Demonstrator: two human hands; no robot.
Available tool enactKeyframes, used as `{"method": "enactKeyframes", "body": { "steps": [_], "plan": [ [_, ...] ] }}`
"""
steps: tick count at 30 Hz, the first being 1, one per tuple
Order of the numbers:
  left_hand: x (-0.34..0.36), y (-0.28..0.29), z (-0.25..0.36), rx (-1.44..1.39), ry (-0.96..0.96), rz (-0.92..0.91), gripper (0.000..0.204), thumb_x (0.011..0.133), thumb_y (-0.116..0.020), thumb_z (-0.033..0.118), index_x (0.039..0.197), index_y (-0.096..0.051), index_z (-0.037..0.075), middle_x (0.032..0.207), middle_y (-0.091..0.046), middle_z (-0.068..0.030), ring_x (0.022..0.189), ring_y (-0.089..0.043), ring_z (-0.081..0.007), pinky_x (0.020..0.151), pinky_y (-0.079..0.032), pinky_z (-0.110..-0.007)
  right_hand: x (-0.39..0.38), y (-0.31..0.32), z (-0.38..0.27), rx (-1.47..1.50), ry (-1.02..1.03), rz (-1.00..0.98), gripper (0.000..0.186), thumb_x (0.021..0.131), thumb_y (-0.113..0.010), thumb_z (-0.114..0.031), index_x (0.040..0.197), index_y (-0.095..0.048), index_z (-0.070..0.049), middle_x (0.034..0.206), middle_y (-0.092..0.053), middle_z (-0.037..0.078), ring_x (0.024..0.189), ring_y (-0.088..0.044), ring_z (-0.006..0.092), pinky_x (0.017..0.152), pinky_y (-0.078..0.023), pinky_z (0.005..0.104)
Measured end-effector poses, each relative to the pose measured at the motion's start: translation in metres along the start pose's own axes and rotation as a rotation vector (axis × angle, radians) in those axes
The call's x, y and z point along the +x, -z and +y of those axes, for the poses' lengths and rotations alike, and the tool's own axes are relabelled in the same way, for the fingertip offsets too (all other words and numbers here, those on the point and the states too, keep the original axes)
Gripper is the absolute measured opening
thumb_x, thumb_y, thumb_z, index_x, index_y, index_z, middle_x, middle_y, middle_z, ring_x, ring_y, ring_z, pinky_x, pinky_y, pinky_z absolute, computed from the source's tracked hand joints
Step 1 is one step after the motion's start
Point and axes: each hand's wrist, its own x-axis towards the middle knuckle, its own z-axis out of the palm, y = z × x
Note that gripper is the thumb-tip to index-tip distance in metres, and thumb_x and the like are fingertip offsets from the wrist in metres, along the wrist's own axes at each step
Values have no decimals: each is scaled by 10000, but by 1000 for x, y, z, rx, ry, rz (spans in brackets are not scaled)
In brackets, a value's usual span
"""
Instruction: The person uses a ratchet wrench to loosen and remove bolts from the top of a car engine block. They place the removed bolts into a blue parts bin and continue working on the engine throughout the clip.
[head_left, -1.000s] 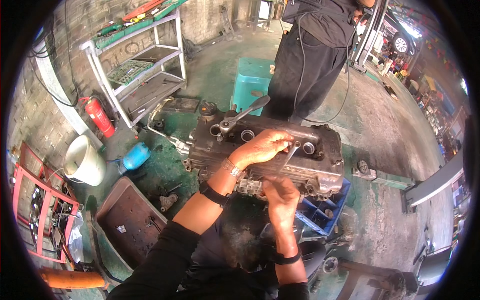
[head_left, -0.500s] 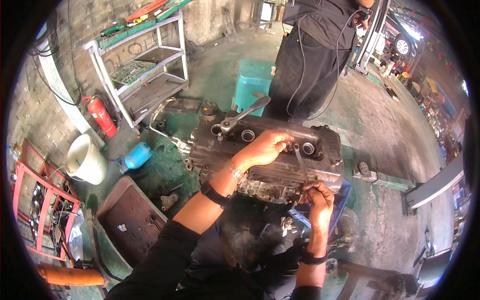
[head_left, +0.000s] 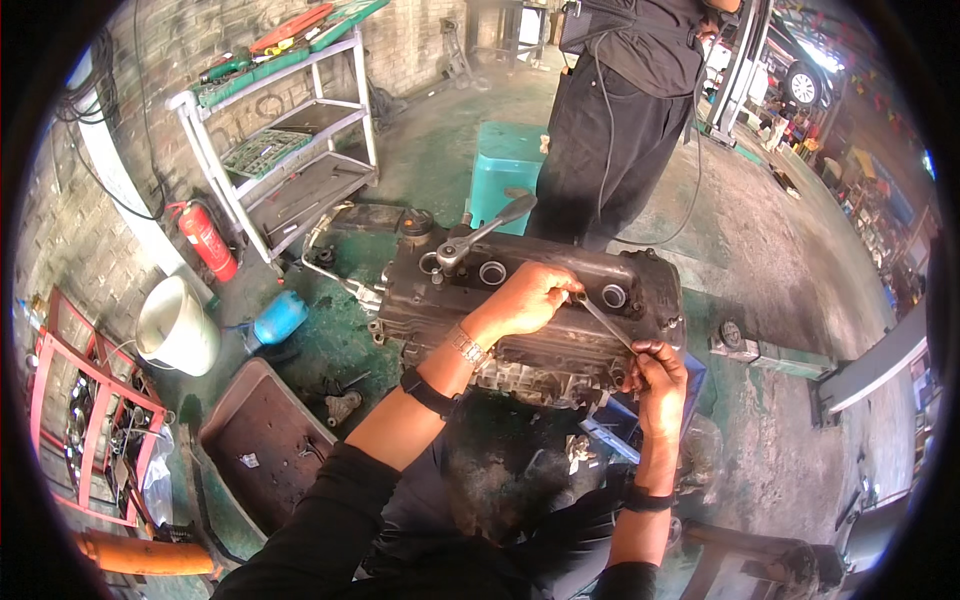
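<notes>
Workshop floor [head_left: 420, 130] is bearing a brown tray [head_left: 262, 495], white scrap [head_left: 249, 460] inside | right hand [head_left: 656, 375] is gripping a wrench [head_left: 608, 322] over the engine [head_left: 560, 345] | left hand [head_left: 528, 297] is curling by the wrench's end, hold unclear

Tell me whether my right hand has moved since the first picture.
Yes: your right hand has shifted rightward along the engine's near edge, towards its right end.
</notes>
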Motion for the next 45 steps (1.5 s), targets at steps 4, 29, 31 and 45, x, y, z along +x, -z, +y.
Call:
{"method": "enactKeyframes", "body": {
  "steps": [4,29,31,45],
  "plan": [
    [-1,-2,2,-14,33,26,212,898,-584,-34,1081,-690,-33,996,-717,-208,897,-710,-264,800,-538,-326,6,2,0,23,-15,22,164,941,-512,-17,1051,-630,14,691,-522,27,548,-452,94,494,-472,257],
    [-1,-1,2,21,-41,48,142,826,-595,-66,939,-680,-72,931,-701,-201,865,-700,-319,761,-554,-351,16,-2,-3,-120,87,155,161,962,-557,-37,1109,-609,2,772,-604,57,574,-495,85,516,-492,256],
    [-1,1,3,45,20,-18,164,862,-615,-10,997,-701,-51,1032,-698,-182,951,-682,-305,822,-539,-353,16,-1,-3,-108,70,161,155,963,-558,-37,1103,-611,2,772,-604,55,575,-500,86,515,-499,254],
    [0,-1,-2,45,-38,36,191,863,-604,-11,1027,-697,-47,965,-704,-216,878,-703,-327,763,-549,-361,-13,-23,-4,-96,155,164,97,958,-587,-31,1043,-618,5,772,-624,56,577,-542,95,543,-486,237]
  ]
}}
